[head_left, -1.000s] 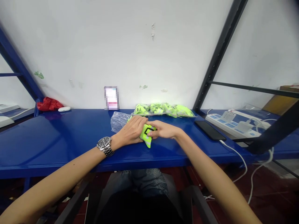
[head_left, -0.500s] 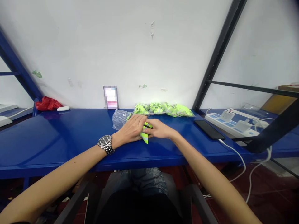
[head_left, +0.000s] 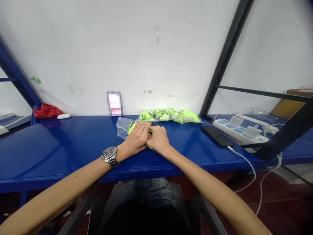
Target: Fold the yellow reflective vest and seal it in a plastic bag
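Observation:
My left hand (head_left: pixel 138 137), with a metal watch (head_left: pixel 110 156) on its wrist, presses over a folded neon-yellow reflective vest (head_left: pixel 131 127). Its fingers lie together across the bundle, covering most of it. My right hand (head_left: pixel 158 138) is curled against the bundle's right end, its fingers touching the left hand's fingertips; a bit of dark trim and yellow cloth shows between them. What the right fingertips pinch is largely hidden. To the left, a clear plastic bag (head_left: pixel 122 126) lies against the vest; whether the vest is inside it I cannot tell.
Several bagged neon-yellow bundles (head_left: pixel 162 114) line the wall behind my hands. A phone (head_left: pixel 114 103) leans on the wall; a black phone (head_left: pixel 217 136) with a white cable lies right, near a power strip (head_left: pixel 241 130). Red cloth (head_left: pixel 47 111) and a white case (head_left: pixel 64 116) sit left.
My right hand has rolled over and curled closer against my left hand. The yellow corner that hung toward me is now mostly covered. My left hand stays on the bundle.

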